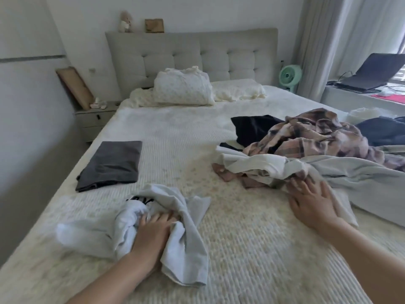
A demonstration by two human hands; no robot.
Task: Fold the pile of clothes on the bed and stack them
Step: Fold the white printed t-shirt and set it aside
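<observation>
Landmark: bed (241, 249).
Left hand (151, 233): gripping one crumpled white garment (175, 216), bed's near-left.
Right hand (311, 205): fingers flat on unfolded pile (306, 150), bed's right.
Folded: one grey garment (111, 164), bed's left edge.

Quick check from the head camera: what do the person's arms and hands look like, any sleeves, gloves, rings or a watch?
Both forearms are bare as far as the frame shows, with no sleeve or cuff in view. The left hand and right hand wear no gloves. No watch, bracelet or ring shows on the visible wrists and fingers, though the left hand's fingertips are partly buried in cloth. Fingernails look short; the picture is too soft to tell polish.
</observation>
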